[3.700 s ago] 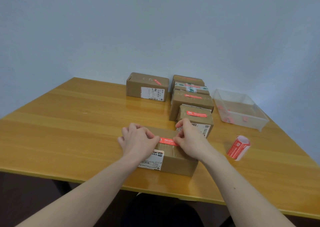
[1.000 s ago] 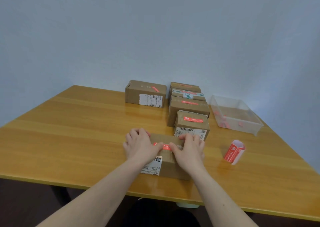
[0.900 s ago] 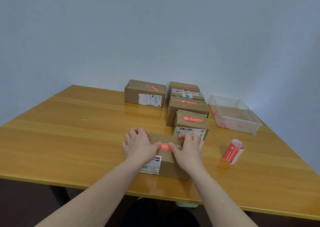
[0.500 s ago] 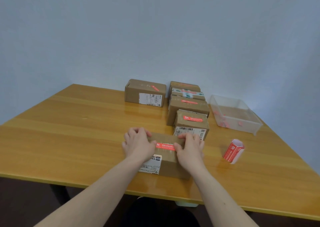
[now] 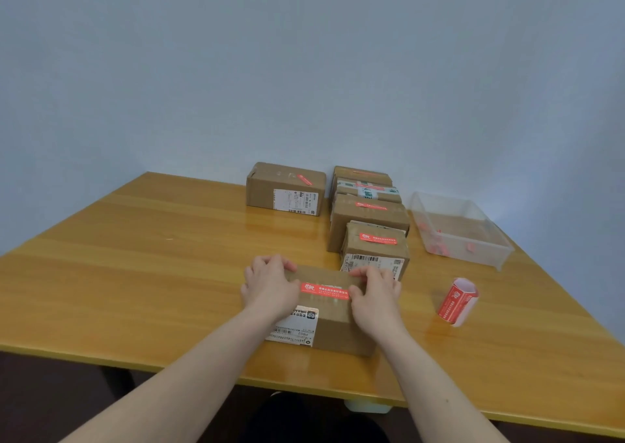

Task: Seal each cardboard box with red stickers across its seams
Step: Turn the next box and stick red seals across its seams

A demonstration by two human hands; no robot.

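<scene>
Pressing red sticker [image 5: 324, 290], white print unreadable, onto near box [image 5: 333, 327]; left grip [image 5: 270, 285] and right grip [image 5: 373, 293] both curling over box ends.

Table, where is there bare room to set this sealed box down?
The table's left half, left of the box under both hands and in front of the far-left box, is bare. The right side is crowded: stacked boxes, clear bin, sticker roll.
</scene>
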